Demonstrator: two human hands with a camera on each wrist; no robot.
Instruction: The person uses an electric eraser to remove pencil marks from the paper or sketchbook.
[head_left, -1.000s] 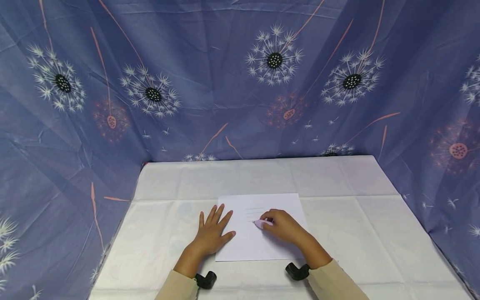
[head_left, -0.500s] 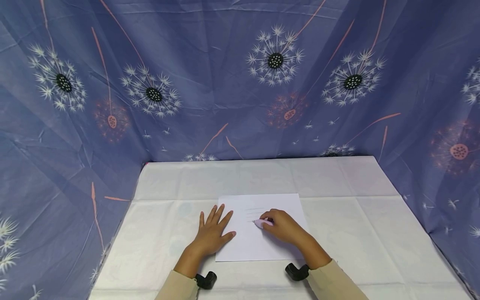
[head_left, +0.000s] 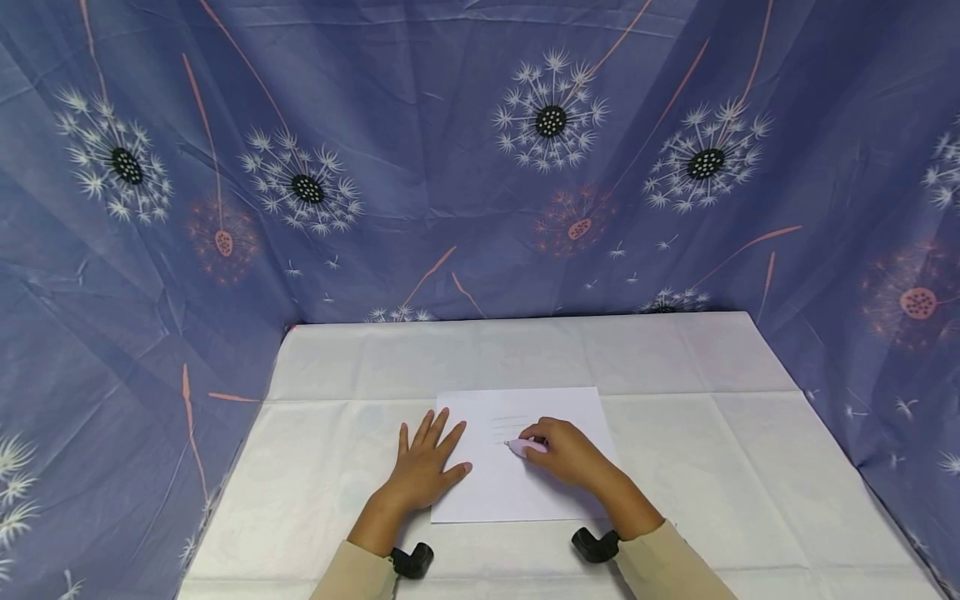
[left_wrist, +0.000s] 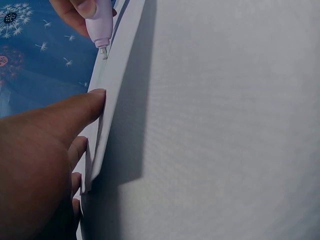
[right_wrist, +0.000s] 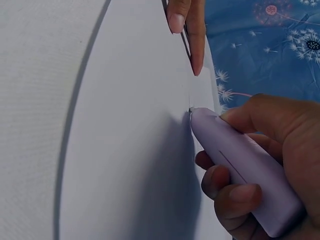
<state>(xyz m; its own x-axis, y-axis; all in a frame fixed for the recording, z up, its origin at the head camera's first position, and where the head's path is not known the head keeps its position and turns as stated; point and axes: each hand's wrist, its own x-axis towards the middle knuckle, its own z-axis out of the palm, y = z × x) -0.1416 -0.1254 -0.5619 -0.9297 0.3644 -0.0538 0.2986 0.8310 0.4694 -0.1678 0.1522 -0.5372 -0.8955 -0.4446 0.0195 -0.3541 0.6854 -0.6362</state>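
A white sheet of paper [head_left: 517, 496] lies on the table with several faint grey lines [head_left: 510, 425] across its upper middle. My left hand [head_left: 422, 473] rests flat with spread fingers over the sheet's left edge; in the left wrist view its thumb [left_wrist: 92, 105] presses on the paper. Between the curled fingers and thumb of my right hand [head_left: 572, 454] is a thick light-purple pen-shaped tool [right_wrist: 240, 160]. Its narrow tip [left_wrist: 103, 52] meets the paper at the lowest line, left of the right hand. The tool's back end is hidden by the hand in the head view.
A white cloth with fold creases covers the table [head_left: 750, 467]. Blue curtains [head_left: 420, 167] printed with dandelions hang behind it and at both sides. A black curved piece sits at each wrist, the left one [head_left: 412, 560] and the right one [head_left: 595, 544].
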